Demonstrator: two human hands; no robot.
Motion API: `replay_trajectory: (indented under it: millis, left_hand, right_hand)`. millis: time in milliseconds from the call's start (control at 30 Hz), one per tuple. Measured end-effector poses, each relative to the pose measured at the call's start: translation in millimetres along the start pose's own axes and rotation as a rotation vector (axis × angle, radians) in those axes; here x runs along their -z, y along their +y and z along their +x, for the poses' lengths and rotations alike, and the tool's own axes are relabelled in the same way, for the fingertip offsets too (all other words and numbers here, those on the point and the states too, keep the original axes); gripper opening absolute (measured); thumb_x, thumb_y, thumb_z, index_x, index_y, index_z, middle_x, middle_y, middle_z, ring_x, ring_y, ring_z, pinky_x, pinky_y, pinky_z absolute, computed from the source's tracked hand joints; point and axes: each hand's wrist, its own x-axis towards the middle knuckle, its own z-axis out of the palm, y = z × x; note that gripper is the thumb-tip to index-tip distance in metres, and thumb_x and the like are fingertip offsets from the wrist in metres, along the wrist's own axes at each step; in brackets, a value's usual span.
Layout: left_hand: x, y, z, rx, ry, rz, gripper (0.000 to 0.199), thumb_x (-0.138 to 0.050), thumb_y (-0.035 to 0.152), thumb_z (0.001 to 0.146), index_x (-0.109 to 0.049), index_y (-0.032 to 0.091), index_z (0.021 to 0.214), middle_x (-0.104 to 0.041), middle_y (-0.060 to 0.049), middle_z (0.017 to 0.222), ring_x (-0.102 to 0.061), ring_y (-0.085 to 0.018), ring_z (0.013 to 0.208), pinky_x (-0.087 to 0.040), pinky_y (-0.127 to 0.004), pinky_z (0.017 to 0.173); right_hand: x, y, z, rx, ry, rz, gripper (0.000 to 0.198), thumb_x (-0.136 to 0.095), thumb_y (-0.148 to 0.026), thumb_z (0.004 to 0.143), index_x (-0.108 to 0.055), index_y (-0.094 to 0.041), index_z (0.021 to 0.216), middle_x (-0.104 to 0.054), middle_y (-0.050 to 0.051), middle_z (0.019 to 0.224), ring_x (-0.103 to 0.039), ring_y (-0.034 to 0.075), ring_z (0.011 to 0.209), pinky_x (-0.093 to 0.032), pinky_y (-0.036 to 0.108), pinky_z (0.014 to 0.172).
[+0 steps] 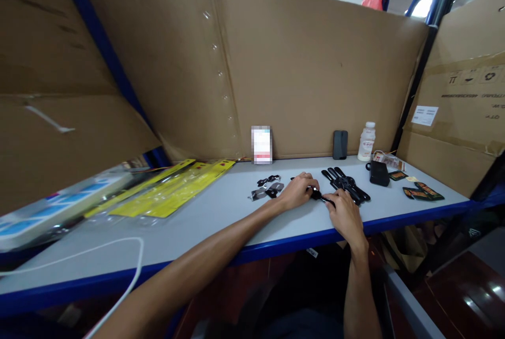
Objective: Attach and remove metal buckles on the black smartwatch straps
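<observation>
Between my hands, over the table, is a slim black piece with a handle [316,193] and a shiny spot at its middle. My left hand [298,190] has its fingers closed on the far end. My right hand [347,215] grips the near end of the handle; the fingers partly hide it. Just beyond my right hand lies a fanned pile of black handles [343,181]. To the left of my left hand are several small flat metal and black parts [267,189]. The exact kind of the held piece is too small to tell.
Yellow-backed plastic packages [169,197] and a white-and-blue boxed stack [59,205] lie at left. A white cable [118,241] crosses the front left. At the back stand a blurred card [261,145], a phone [340,145] and a bottle [366,142]; a black case [379,173] is at right.
</observation>
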Motion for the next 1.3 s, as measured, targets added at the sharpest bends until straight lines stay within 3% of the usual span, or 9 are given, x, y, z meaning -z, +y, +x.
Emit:
replay_trajectory:
  millis: [233, 433, 533, 600, 667, 800, 1000, 1167, 1300]
  left_hand:
    - [-2.7, -2.1, 0.5, 0.140, 0.074, -0.009, 0.014, -0.063, 0.018, 0.087, -0.072, 0.018, 0.097, -0.069, -0.006, 0.091, -0.063, -0.024, 0.092, -0.051, -0.037, 0.087]
    - [-1.9, -3.5, 1.4, 0.036, 0.032, -0.084, 0.034, -0.048, 0.000, 0.081, -0.074, 0.021, 0.090, -0.071, -0.005, 0.096, -0.064, -0.022, 0.098, -0.049, -0.037, 0.095]
    - [-1.3, -2.9, 0.7, 0.119, 0.096, -0.020, 0.013, -0.058, 0.017, 0.090, -0.070, 0.019, 0.095, -0.068, -0.007, 0.093, -0.062, -0.024, 0.093, -0.051, -0.039, 0.089]
    - [-0.7, -2.5, -0.2, 0.131, 0.086, 0.023, 0.010, -0.065, 0.025, 0.089, -0.069, 0.019, 0.095, -0.066, -0.007, 0.091, -0.061, -0.025, 0.092, -0.051, -0.039, 0.087]
    - [-0.3, -2.2, -1.1, 0.089, 0.048, 0.022, 0.012, -0.063, 0.017, 0.086, -0.071, 0.020, 0.094, -0.066, -0.007, 0.093, -0.061, -0.025, 0.096, -0.050, -0.039, 0.090]
    - [-0.2, -2.2, -0.8, 0.008, 0.011, -0.061, 0.036, -0.047, -0.001, 0.076, -0.074, 0.021, 0.087, -0.069, -0.006, 0.097, -0.062, -0.023, 0.102, -0.048, -0.037, 0.096]
    - [-0.2, -2.6, -0.4, 0.110, 0.085, -0.023, 0.018, -0.058, 0.016, 0.089, -0.071, 0.018, 0.101, -0.068, -0.007, 0.092, -0.061, -0.024, 0.091, -0.050, -0.038, 0.087]
    - [-0.4, -2.1, -1.5, 0.016, 0.010, -0.053, 0.032, -0.050, 0.000, 0.078, -0.074, 0.021, 0.087, -0.069, -0.006, 0.096, -0.062, -0.023, 0.100, -0.049, -0.038, 0.096]
    - [-0.3, -3.5, 0.3, 0.059, 0.063, -0.060, 0.032, -0.048, 0.000, 0.077, -0.072, 0.019, 0.087, -0.069, -0.006, 0.093, -0.062, -0.023, 0.096, -0.050, -0.038, 0.093]
  right_hand:
    - [1.4, -1.2, 0.0, -0.010, -0.003, 0.005, 0.035, -0.052, -0.021, 0.102, -0.074, -0.026, 0.128, -0.068, 0.008, 0.122, -0.057, 0.024, 0.120, -0.046, 0.030, 0.098]
    - [2.2, -1.0, -0.3, -0.008, -0.007, 0.002, 0.036, -0.052, -0.021, 0.102, -0.074, -0.025, 0.129, -0.068, 0.008, 0.122, -0.057, 0.024, 0.119, -0.046, 0.030, 0.098]
    - [1.7, -0.5, 0.1, -0.013, -0.013, 0.000, 0.036, -0.052, -0.021, 0.102, -0.074, -0.026, 0.129, -0.068, 0.007, 0.123, -0.057, 0.024, 0.121, -0.046, 0.029, 0.098]
    - [1.3, -0.3, 0.4, -0.015, -0.017, -0.002, 0.036, -0.052, -0.022, 0.102, -0.074, -0.027, 0.130, -0.068, 0.007, 0.123, -0.057, 0.024, 0.121, -0.046, 0.029, 0.097]
    - [1.1, -0.2, 0.5, -0.015, -0.015, -0.005, 0.036, -0.052, -0.022, 0.102, -0.074, -0.027, 0.130, -0.067, 0.008, 0.124, -0.057, 0.024, 0.120, -0.046, 0.030, 0.096]
    - [1.9, -1.0, 0.2, -0.013, -0.015, -0.009, 0.036, -0.052, -0.021, 0.102, -0.074, -0.027, 0.130, -0.067, 0.008, 0.123, -0.057, 0.023, 0.120, -0.046, 0.029, 0.097]
    - [3.3, -2.7, -0.3, -0.023, -0.016, 0.004, 0.035, -0.052, -0.021, 0.102, -0.074, -0.026, 0.129, -0.067, 0.007, 0.123, -0.057, 0.024, 0.120, -0.046, 0.029, 0.096]
    - [2.2, -2.0, -0.2, -0.019, -0.009, 0.002, 0.035, -0.051, -0.021, 0.102, -0.074, -0.026, 0.129, -0.068, 0.007, 0.123, -0.057, 0.023, 0.119, -0.045, 0.029, 0.097]
    - [1.7, -1.0, -0.2, -0.011, -0.007, 0.004, 0.035, -0.052, -0.021, 0.102, -0.074, -0.026, 0.129, -0.068, 0.007, 0.122, -0.057, 0.023, 0.120, -0.046, 0.029, 0.096]
